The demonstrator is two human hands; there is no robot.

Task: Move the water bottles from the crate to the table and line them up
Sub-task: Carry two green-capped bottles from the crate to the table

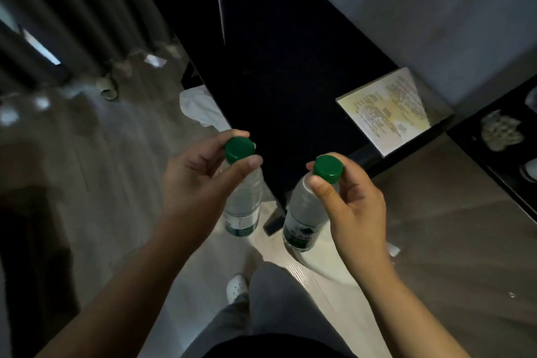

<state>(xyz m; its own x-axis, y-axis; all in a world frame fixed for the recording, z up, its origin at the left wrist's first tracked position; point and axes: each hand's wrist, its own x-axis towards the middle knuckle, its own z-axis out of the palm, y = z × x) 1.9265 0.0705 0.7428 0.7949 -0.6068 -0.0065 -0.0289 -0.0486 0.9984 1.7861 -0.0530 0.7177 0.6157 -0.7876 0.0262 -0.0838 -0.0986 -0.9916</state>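
Observation:
My left hand (pixel 200 180) pinches the neck of a clear water bottle (pixel 245 197) just under its green cap, and the bottle hangs upright above the floor. A second clear bottle (pixel 305 209) with a green cap and a dark label hangs the same way from my right hand (pixel 348 206). Both bottles are in front of the near end of a dark table (pixel 276 73), which stretches away from me. The crate is out of view.
A printed sheet (pixel 389 107) lies on the table's right corner. A dark tray (pixel 502 136) with small items is at the far right. White cloth (pixel 200 107) lies on the floor left of the table, curtains (pixel 72 9) hang at the left, and my leg and shoe (pixel 236 288) are below.

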